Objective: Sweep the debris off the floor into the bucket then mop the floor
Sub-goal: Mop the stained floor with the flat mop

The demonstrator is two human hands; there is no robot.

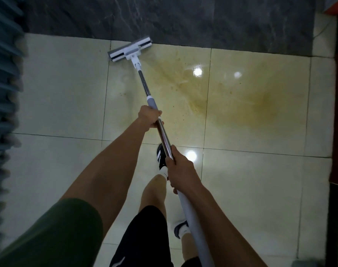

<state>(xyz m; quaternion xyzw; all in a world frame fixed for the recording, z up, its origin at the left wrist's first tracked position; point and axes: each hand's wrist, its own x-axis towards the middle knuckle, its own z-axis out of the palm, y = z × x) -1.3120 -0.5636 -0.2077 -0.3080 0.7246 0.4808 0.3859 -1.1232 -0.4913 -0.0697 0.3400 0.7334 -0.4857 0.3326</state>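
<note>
From the head camera, the left hand [149,116] wraps its grip around the mop pole [162,130], just below the grey collar. The right hand [180,170] clenches the same pole nearer the body, where steel meets the white sleeve. The mop head [129,49] lies flat on the floor [64,89], at the far end of the pole, touching the edge of the dark marble strip [183,20]. A yellow-brown stain [231,105] spreads over the tiles right of the pole. A black shoe [161,157] shows behind the pole, beside the right hand.
</note>
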